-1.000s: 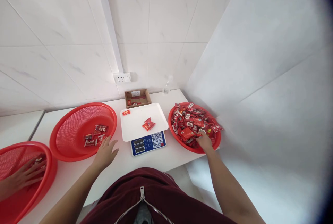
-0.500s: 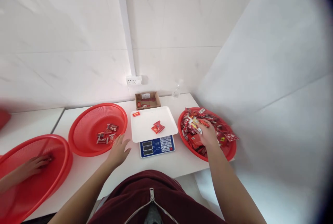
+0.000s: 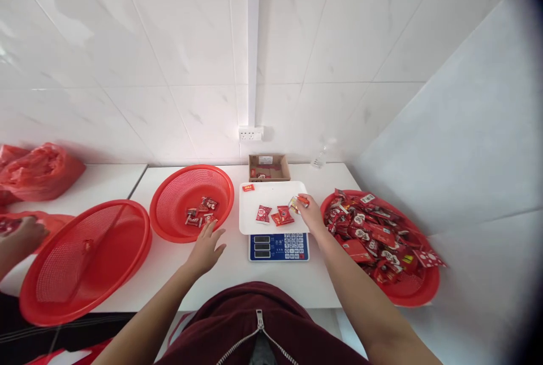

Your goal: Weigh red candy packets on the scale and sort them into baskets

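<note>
My right hand [image 3: 313,215] is over the right part of the white tray [image 3: 250,228] of a weighing scale, its fingers closed on small snack packets [image 3: 293,204] in white, yellow and red wrappers. Near it on the tray lie red snack packets [image 3: 285,215], another red packet [image 3: 263,213] and an orange-red one [image 3: 248,187] in the far left corner. The scale's blue panel [image 3: 279,247] faces me. My left hand [image 3: 206,250] hovers open by the near rim of a red basket [image 3: 163,184], which contains several packets [image 3: 201,210].
A red basket [image 3: 430,291] heaped with packets stands at the right. A larger basket [image 3: 34,311] is at the left, near a co-worker's hand [image 3: 25,240]. Red plastic bags [image 3: 46,170], a cardboard box [image 3: 268,168] and a clear bottle [image 3: 319,158] stand farther back.
My right hand has moved left from the heaped basket to the tray, carrying packets. Another red packet shows on the tray. The co-worker's hand has left the left basket. My view has shifted left.
</note>
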{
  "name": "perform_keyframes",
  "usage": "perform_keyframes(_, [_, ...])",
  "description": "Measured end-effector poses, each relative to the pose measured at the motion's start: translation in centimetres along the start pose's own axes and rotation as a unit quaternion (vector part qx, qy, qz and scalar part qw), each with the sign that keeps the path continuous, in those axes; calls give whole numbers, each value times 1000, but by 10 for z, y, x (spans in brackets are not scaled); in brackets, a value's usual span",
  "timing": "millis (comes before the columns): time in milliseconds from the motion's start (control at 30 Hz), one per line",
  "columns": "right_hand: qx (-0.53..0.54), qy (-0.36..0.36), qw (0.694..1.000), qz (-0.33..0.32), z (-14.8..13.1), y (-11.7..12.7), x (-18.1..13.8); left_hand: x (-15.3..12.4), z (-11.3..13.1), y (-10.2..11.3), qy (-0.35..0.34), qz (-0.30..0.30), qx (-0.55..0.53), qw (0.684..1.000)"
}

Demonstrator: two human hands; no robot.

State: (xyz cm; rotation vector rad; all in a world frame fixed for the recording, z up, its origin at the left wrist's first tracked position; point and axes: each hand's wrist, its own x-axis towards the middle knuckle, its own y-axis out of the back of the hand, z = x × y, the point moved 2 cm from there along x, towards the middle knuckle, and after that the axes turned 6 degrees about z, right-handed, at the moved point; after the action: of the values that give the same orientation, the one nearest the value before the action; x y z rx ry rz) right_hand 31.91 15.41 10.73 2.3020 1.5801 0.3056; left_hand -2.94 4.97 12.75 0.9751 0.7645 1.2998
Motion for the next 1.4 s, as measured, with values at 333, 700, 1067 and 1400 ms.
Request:
perform_keyframes(333, [-314,173,915,-184,-31,-57,-2,6,9,3,8,-29,8,1000])
perform_keyframes(700, [-409,221,808,-362,-72,-140,6,2,0,-1,-15,-14,29,999])
perform_keyframes(1067, [-331,140,924,-131,10,-7,4,-1,20,-4,-27,-48,53,997])
perform_keyframes(1400, [-212,24,976,-50,11,-6,-4,-2,25,-6,-33,-90,98,990])
